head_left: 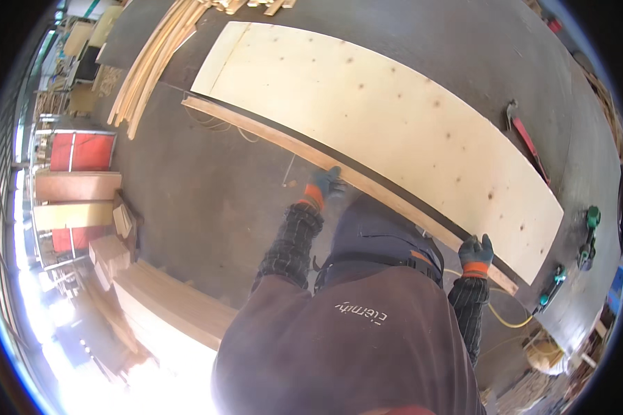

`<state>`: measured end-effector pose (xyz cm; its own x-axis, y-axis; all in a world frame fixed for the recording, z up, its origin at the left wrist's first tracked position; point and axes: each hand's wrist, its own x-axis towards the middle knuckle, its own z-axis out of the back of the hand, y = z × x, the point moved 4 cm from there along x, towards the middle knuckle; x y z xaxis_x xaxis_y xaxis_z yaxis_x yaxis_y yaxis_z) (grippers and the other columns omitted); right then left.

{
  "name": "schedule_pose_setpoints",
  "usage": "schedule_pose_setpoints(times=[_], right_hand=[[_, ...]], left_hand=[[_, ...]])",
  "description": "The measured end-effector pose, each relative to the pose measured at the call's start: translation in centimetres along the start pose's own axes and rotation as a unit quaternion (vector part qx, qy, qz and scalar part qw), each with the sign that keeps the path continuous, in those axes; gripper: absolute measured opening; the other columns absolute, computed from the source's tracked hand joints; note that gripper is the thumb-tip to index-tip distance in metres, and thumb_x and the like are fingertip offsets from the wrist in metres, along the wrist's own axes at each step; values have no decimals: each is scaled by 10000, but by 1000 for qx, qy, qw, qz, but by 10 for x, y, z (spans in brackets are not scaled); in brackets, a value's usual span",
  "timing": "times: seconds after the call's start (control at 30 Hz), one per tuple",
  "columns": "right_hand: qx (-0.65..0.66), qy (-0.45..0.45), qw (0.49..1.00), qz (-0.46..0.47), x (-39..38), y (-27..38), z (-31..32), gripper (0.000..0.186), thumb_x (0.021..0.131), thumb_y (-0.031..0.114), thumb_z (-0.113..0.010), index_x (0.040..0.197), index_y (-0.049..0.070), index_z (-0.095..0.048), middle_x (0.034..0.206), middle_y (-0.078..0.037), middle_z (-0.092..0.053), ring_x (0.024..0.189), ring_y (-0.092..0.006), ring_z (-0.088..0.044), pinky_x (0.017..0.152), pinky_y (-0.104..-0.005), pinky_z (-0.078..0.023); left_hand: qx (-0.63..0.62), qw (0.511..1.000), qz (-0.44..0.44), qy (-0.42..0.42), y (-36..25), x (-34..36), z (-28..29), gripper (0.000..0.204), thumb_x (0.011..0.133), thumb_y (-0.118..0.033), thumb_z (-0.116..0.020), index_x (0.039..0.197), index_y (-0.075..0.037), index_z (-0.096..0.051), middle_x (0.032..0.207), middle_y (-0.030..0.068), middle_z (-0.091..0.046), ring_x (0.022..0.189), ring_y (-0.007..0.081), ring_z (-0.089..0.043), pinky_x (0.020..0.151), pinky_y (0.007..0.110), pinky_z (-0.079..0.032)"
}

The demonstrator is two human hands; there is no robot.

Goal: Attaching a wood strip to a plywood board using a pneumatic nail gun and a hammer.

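Note:
A long, narrow wooden strip (270, 136) runs slantwise in front of me, from the far left down to the near right. My left hand (325, 184), in a grey-blue glove with an orange cuff, grips it near its middle, thumb on the strip. Close to its right end, my right hand (475, 253) is closed around the strip in a matching glove, fingertips pointing up toward the panel. Just beyond lies a large pale plywood panel (374, 117) dotted with dark knots. A dark gap separates the panel's near edge from the strip. The undersides of both grips are hidden.
Thin wooden battens (156, 62) lie in a bundle at the far left. A red-handled tool (526, 142) rests right of the panel, with green power tools (588, 235) and a yellow hose (509, 320) nearby. Stacked boards (173, 301) stand at my lower left.

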<state>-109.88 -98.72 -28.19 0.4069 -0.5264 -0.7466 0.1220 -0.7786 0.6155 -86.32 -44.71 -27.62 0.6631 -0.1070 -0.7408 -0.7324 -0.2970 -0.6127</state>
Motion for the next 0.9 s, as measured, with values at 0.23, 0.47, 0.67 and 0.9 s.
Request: schedule_pose_setpoints(times=[0.23,0.47,0.67,0.9], right_hand=[[152,26,984,-84,-25,28,-14,304,1018,318,-718,799,141,-600,652,-1,-605,548,-110,-563,487,-259,-512],[83,4,991,-109,-18,24,-4,288,1040,299,-687,810,143,-614,665,11,-612,540,-112,-565,486,-248,-533],[2,35,994,-103,17,2,26,212,1048,307,-674,910,151,-632,694,29,-602,564,-104,-553,482,-229,-519],[-61,1,997,-53,24,-2,37,244,1042,352,-679,965,124,-639,744,10,-621,614,-104,-568,493,-213,-517]], left_hand=[[2,1000,20,5,-22,-8,-17,367,980,-247,-742,1201,22,-628,877,173,-721,679,284,-727,550,432,-621],[69,997,19,-2,-37,9,-25,379,984,-253,-746,1198,51,-677,918,218,-761,733,310,-765,602,452,-657],[151,984,-92,28,-27,65,-16,329,1029,-239,-681,1165,61,-705,920,236,-766,739,339,-767,636,468,-666],[8,1000,-12,-21,-20,28,-25,340,1040,-244,-669,1165,70,-695,915,238,-764,723,340,-766,640,468,-674]])
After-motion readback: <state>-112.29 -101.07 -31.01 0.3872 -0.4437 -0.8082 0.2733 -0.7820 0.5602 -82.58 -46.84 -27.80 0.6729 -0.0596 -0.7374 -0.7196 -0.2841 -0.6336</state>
